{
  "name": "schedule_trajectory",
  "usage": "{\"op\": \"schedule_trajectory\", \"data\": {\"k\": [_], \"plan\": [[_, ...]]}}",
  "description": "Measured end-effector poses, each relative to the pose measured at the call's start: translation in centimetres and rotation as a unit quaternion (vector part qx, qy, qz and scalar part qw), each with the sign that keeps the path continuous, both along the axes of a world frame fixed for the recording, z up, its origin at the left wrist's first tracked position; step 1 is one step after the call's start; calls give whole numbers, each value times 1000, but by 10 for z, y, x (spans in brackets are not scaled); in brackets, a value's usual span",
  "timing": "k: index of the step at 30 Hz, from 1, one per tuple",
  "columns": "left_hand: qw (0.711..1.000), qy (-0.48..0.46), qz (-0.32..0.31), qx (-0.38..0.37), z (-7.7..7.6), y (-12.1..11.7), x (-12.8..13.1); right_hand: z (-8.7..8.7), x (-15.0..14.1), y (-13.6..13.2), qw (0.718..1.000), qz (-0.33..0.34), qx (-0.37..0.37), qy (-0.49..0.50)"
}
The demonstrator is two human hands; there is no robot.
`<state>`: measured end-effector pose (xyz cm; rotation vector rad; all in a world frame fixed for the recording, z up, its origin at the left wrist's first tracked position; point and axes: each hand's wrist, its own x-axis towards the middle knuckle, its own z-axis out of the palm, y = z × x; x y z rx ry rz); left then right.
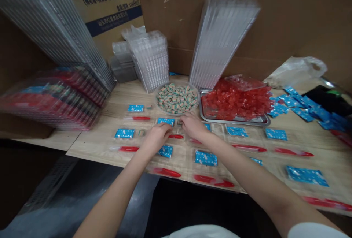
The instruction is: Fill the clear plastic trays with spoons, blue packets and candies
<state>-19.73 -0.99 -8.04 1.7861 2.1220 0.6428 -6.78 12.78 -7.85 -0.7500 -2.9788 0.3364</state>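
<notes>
My right hand [192, 125] reaches in just below a round bowl [157, 107] of small pale-and-green pieces [177, 98]. Its fingertips are pinched at a clear plastic tray, beside a blue packet [165, 122]; whatever they hold is too small and hidden to name. To the left, my left hand [158, 135] has its fingers curled together over the same area, and their grip is hidden. A red plastic piece [176, 136] lies between the two hands. Another blue packet [165, 151] sits in a tray below my left hand.
Clear trays with blue packets [125, 133] and red pieces [293, 152] cover the wooden table. Behind stand tall stacks of clear trays [224, 36] and a metal tray [233, 121] heaped with red wrapped items [238, 100]. Filled packs [63, 97] are stacked left; loose blue packets [302, 102] lie right.
</notes>
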Motion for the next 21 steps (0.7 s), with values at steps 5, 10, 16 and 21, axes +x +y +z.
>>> {"op": "schedule_trajectory", "data": {"k": [5,10,16,21], "plan": [[1000,2,-2,-1,0,-1,-1,4,1,5,1000,17,-9,17],[1000,0,1,-2,-1,-1,0,6,5,6,999,29,-4,33],[1000,0,-1,-4,0,0,-1,12,-1,7,996,79,35,-14],[1000,-5,3,-2,0,0,-1,12,-1,12,997,76,3,5]]}}
